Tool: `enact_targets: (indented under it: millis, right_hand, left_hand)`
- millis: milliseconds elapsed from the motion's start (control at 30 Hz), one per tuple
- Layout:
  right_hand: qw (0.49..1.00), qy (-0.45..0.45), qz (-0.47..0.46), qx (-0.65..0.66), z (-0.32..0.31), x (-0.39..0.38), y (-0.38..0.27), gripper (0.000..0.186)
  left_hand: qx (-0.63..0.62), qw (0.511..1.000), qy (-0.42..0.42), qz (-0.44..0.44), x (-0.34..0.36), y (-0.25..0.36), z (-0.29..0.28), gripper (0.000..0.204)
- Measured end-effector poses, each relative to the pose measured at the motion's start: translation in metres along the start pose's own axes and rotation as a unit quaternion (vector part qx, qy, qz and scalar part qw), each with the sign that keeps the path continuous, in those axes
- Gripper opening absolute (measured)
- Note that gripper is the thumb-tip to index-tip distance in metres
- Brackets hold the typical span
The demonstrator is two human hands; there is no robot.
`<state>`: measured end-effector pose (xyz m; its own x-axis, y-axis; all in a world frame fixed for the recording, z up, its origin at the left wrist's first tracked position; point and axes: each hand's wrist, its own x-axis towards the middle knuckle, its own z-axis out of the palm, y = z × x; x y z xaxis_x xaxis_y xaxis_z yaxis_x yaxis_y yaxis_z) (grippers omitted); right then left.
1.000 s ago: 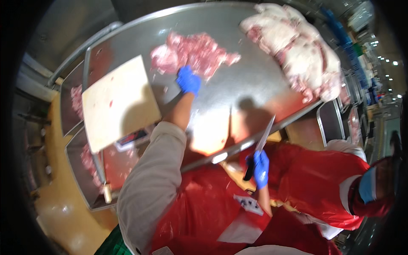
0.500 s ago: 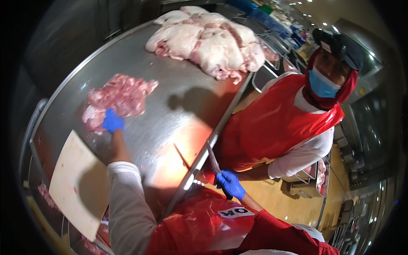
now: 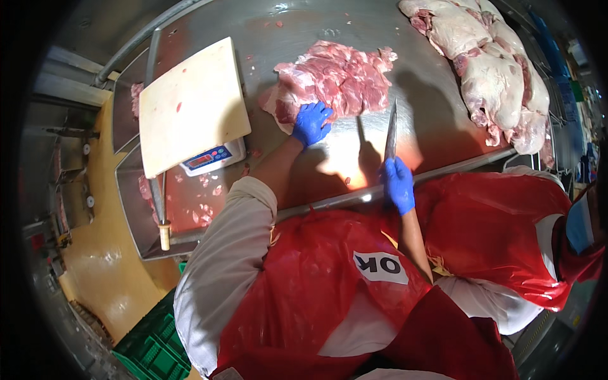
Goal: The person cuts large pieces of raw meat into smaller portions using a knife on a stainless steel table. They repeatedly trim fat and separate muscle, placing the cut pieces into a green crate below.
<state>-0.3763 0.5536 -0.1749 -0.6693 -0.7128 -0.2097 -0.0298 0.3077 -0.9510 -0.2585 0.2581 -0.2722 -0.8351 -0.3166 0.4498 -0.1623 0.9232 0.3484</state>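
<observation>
A broad slab of raw pink meat lies spread on the steel table. My left hand, in a blue glove, rests on its near edge with the fingers apart and pressed against the meat. To the right, my gloved right hand is closed around the handle of a knife. The long narrow blade points away from me, apart from the meat, over the table's near edge. Most of the knife handle is hidden in my fist.
Left of the meat, a white cutting board lies tilted on a scale. A sharpening steel hangs near a metal tray of scraps. Large pale cuts are piled far right. A co-worker in a red apron stands close at right.
My view has swung right-to-left toward the scale and board, so the meat and pile appear farther right. The knife has come up over the table edge. My left hand stays on the meat.
</observation>
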Motion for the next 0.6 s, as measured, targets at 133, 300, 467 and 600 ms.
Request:
enact_targets:
  millis: [133,300,467,600]
  right_hand:
    - [0.999,-0.004,0.003,0.036,0.008,0.03,0.017,0.031]
    - [0.997,-0.033,-0.032,-0.063,0.026,0.044,0.041,0.028]
    - [0.977,-0.042,-0.058,-0.203,0.033,0.059,0.026,0.025]
    - [0.95,-0.071,-0.106,-0.283,0.042,0.08,0.001,0.023]
  left_hand:
    - [-0.102,0.992,-0.062,-0.038,-0.014,0.003,-0.011,0.039]
    - [-0.287,0.903,0.058,-0.313,-0.036,0.028,-0.014,0.035]
    - [-0.144,0.894,0.233,-0.355,0.005,0.043,-0.003,0.026]
    - [-0.029,0.93,0.199,-0.307,0.008,0.023,0.001,0.026]
